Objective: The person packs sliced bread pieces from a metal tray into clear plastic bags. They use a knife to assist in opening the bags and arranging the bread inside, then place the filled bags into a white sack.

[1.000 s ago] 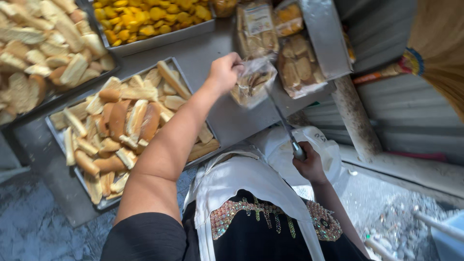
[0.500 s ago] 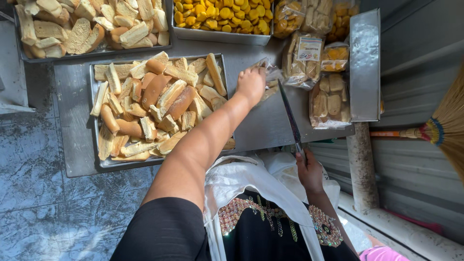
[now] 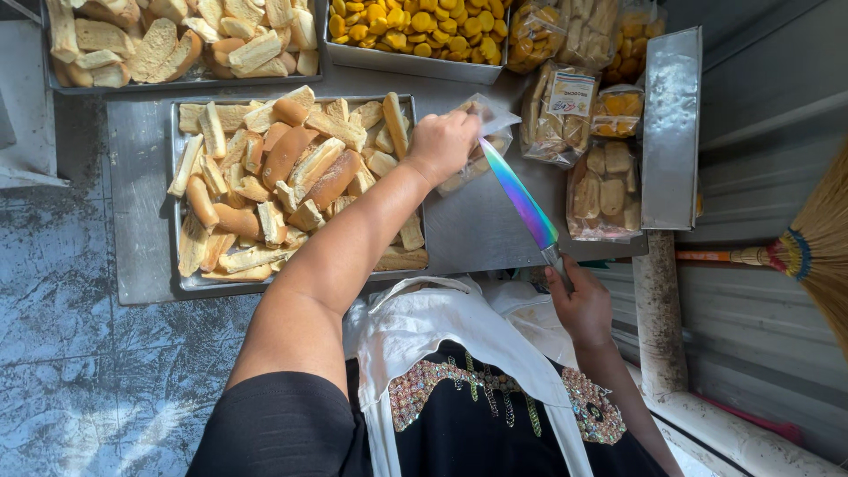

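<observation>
Steel counter w/ bread-roll tray, corrugated wall rt, broom; left hand clamped on clear bread bag, right hand gripping iridescent knife.

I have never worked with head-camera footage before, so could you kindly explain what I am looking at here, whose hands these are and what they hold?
The picture comes from a camera worn on a person's head, looking straight down, so you see their own arms and white apron from above. No machine is involved, only two bare hands. The left hand reaches forward and grips a clear plastic bag that seems to hold bread pieces. The right hand, close to the body, holds a knife with a rainbow-coloured blade pointing towards that bag. Below lies a metal counter with a tray of cut bread rolls, a second bread tray and a tray of small yellow pieces behind, plus sealed bags of baked goods on the right. A broom shows at the far right.
</observation>
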